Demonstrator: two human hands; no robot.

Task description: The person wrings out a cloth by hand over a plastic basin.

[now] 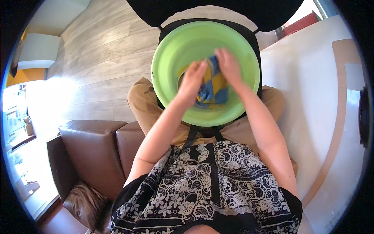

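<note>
Both your hands clamp one blue-and-yellow cloth [213, 87] inside the green basin [171, 50] — left hand [193, 80] lower, right hand [229, 66] above, close together.

Grey wood-plank floor [105, 58] across upper left. Brown leather sofa [93, 152] at lower left. White wall [307, 97] on right. Strong glare at left edge.

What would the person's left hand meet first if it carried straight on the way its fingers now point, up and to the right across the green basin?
Most likely the blue and yellow cloth, which the left hand already grips alongside the right hand. Beyond it lies the green basin's far wall, though depth is hard to judge.
</note>
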